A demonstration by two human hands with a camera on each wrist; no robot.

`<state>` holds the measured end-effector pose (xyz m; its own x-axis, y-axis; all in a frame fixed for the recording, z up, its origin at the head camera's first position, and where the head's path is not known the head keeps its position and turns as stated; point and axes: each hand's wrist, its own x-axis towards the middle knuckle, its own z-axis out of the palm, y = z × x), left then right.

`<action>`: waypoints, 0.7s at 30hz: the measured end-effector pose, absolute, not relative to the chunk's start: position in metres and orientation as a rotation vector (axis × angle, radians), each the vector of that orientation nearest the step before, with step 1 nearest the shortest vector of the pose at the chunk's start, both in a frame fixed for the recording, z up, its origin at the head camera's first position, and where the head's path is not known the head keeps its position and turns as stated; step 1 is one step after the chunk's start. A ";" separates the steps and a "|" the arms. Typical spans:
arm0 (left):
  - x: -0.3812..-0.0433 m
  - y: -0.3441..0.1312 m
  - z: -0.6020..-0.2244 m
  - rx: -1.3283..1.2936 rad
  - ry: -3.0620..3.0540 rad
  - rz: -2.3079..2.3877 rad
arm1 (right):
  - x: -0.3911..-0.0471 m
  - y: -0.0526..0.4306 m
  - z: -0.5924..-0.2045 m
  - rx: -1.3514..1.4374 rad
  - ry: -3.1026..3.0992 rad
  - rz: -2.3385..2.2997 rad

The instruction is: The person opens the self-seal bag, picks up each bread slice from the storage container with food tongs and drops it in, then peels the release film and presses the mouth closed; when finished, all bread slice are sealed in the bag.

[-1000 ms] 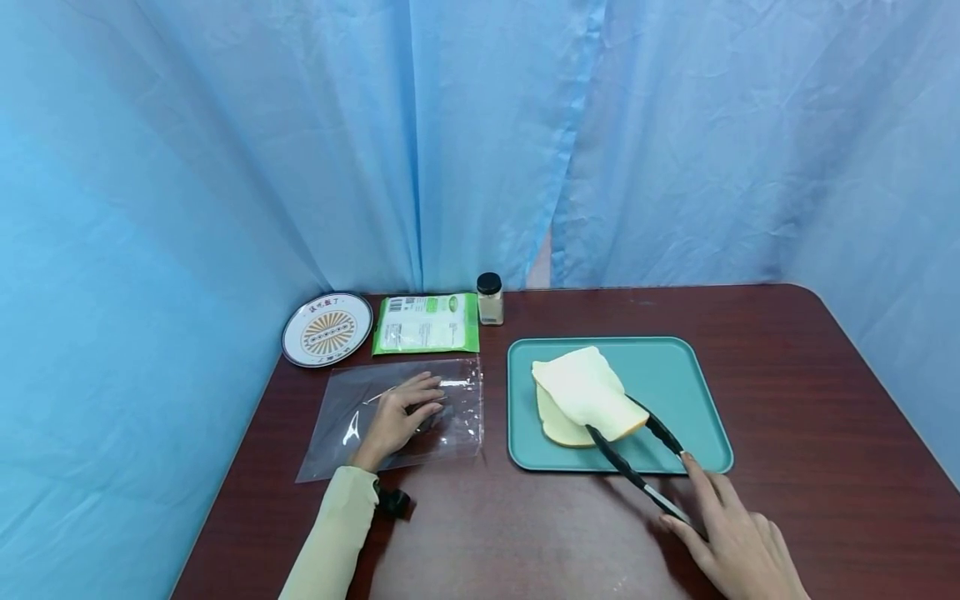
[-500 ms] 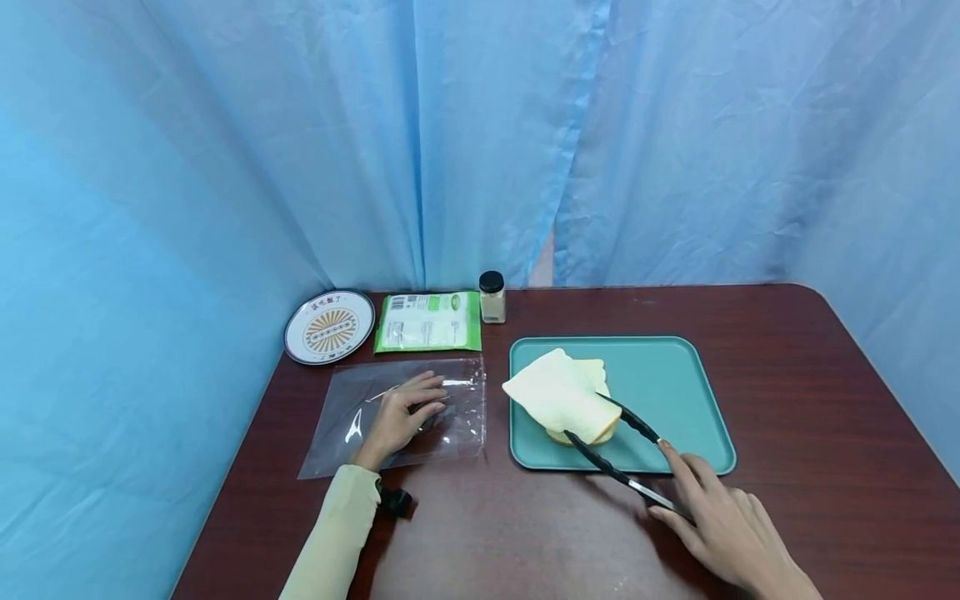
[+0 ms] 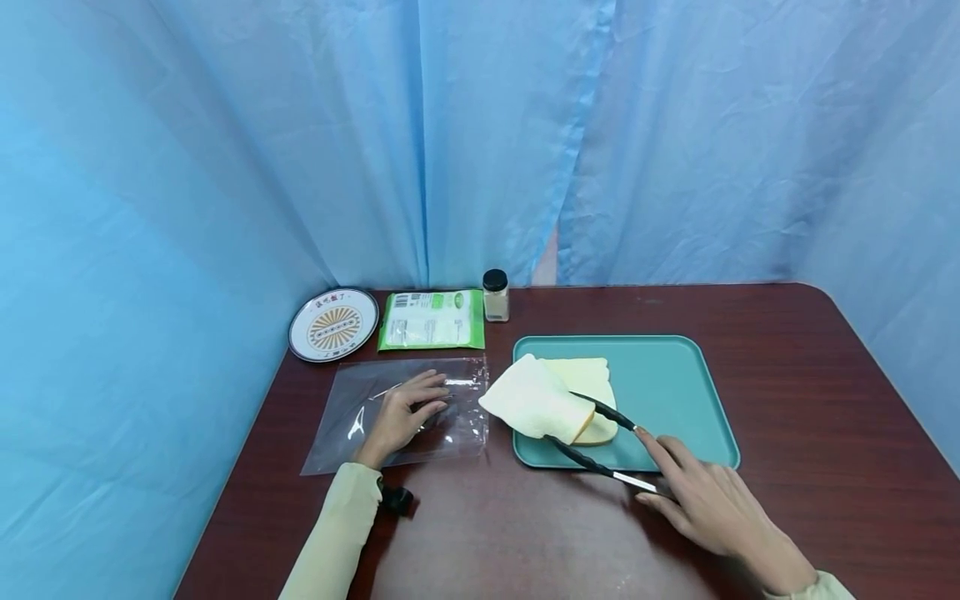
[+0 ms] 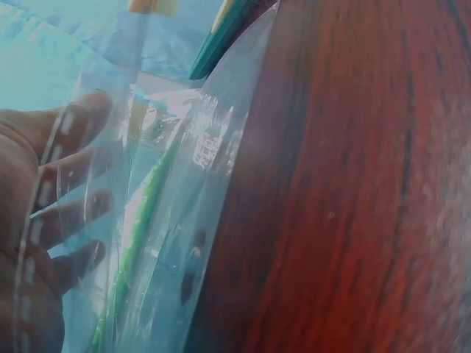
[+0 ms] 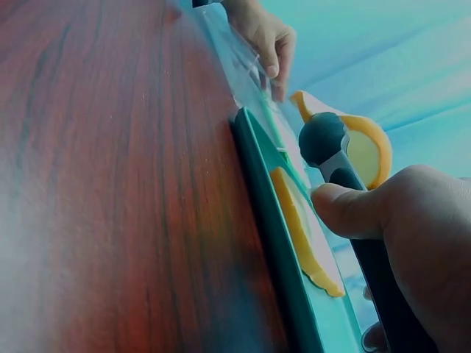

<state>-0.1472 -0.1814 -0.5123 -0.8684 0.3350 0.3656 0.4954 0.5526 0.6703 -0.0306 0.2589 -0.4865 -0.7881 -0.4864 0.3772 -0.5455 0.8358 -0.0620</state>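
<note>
My right hand [image 3: 708,500] grips a pair of black-tipped tongs [image 3: 585,460]. The tongs hold a folded slice of bread [image 3: 532,400] above the left edge of a green tray [image 3: 667,392]. Another bread slice [image 3: 594,379] lies flat on the tray, partly covered in the head view. On the left, my left hand [image 3: 401,414] is at a clear plastic bag [image 3: 341,425] lying on the table. Through the film in the left wrist view, the fingers [image 4: 77,213] appear spread, thumb apart from them. Whether the hand is inside the bag, I cannot tell.
Behind the bag lies a green and white packet [image 3: 431,321], with a black-lidded jar [image 3: 496,296] beside it. A patterned plate [image 3: 333,325] sits at the back left. Blue curtains [image 3: 495,150] enclose the dark wooden table [image 3: 480,525].
My right hand has carried the folded bread slice leftward with the tongs, from over the tray's middle to past its left edge. The left hand has stayed at the bag.
</note>
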 end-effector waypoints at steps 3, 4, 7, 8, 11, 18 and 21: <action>-0.147 -0.181 -0.512 -0.700 -2.592 -1.215 | -0.036 0.259 -0.487 0.798 -2.673 0.221; -0.147 -0.181 -0.511 -0.698 -2.593 -1.216 | -0.037 0.259 -0.487 0.805 -2.676 0.215; -0.148 -0.182 -0.512 -0.700 -2.594 -1.218 | -0.041 0.258 -0.487 0.822 -2.687 0.209; -0.148 -0.182 -0.512 -0.701 -2.592 -1.219 | -0.042 0.258 -0.488 0.828 -2.689 0.209; -0.148 -0.183 -0.512 -0.708 -2.585 -1.220 | -0.046 0.258 -0.489 0.845 -2.689 0.213; -0.148 -0.183 -0.512 -0.721 -2.568 -1.223 | -0.055 0.256 -0.492 0.881 -2.704 0.226; -0.148 -0.183 -0.513 -0.722 -2.570 -1.225 | -0.058 0.255 -0.493 0.891 -2.710 0.226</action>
<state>-0.1480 -0.1828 -0.5130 -0.8594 0.3413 0.3806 0.5106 0.5357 0.6725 -0.0580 0.2551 -0.4927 -0.7710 -0.5564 0.3100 -0.6000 0.7977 -0.0606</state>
